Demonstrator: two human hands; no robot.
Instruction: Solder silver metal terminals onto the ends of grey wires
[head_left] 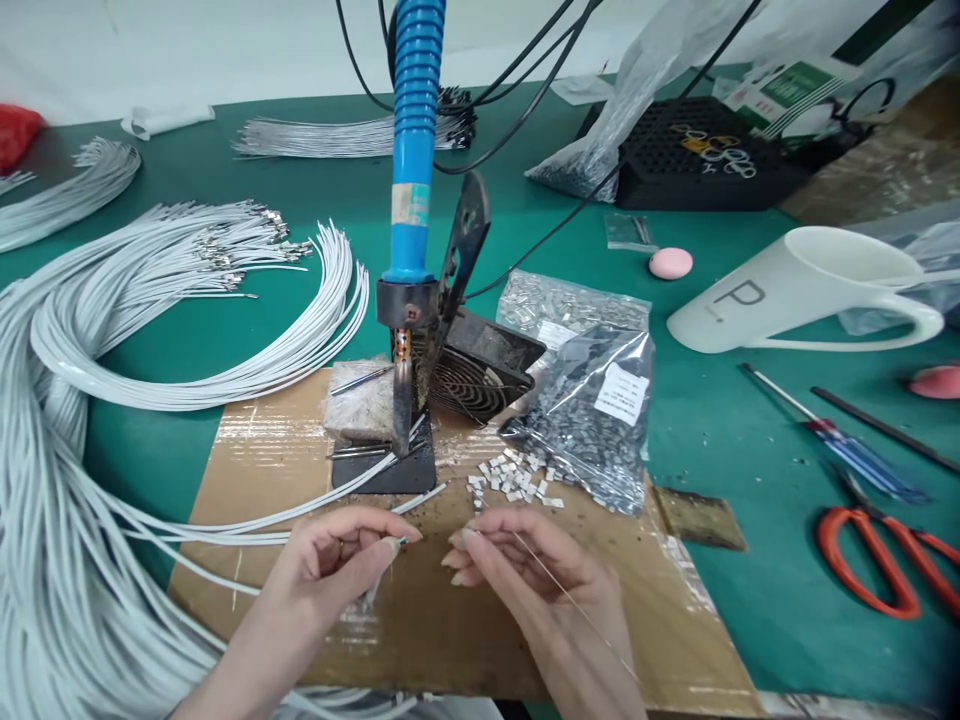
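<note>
At lower centre, the left hand [341, 560] pinches a white wire [247, 528] end and the right hand [525, 570] pinches solder [570, 600], apparently poised to tin it at the iron [403, 390] above.

A single head-worn view is given, directed forward and down over a green table [750, 480]. The left hand [341, 560] and right hand [525, 575] are seen close, at the lower edge.

White mug [795, 290]: letter "P". Bag labels unreadable.
</note>
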